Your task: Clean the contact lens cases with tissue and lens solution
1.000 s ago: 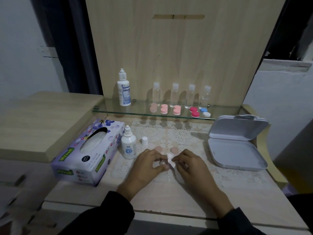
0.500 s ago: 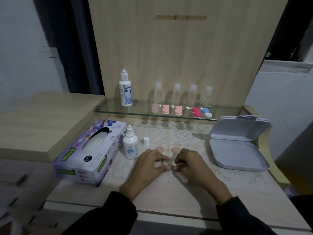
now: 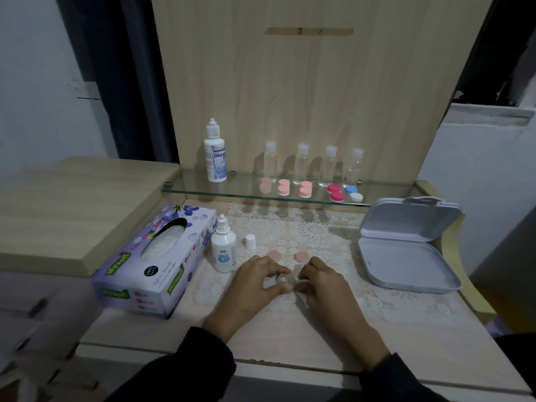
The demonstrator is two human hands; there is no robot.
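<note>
My left hand [image 3: 255, 281] pinches a small clear contact lens case [image 3: 282, 278] over the lace mat. My right hand [image 3: 322, 282] meets it from the right and pinches a white tissue [image 3: 298, 278] against the case; most of the tissue is hidden under the fingers. Two pink caps [image 3: 273, 255] [image 3: 301, 256] lie just behind my hands. An uncapped lens solution bottle [image 3: 223, 250] stands left of them, with its white cap [image 3: 250, 242] beside it. The tissue box [image 3: 156, 259] lies at the left.
A glass shelf [image 3: 237, 194] at the back carries a larger solution bottle [image 3: 215, 155], several clear small bottles [image 3: 301, 162] and several pink, red, blue and white lens cases [image 3: 306, 189]. An open grey plastic box [image 3: 406, 250] sits at the right. A wooden side surface [image 3: 72, 204] lies left.
The tissue that stood up between my hands a second ago is now folded in under my right fingers against the case. Both hands stay close together.
</note>
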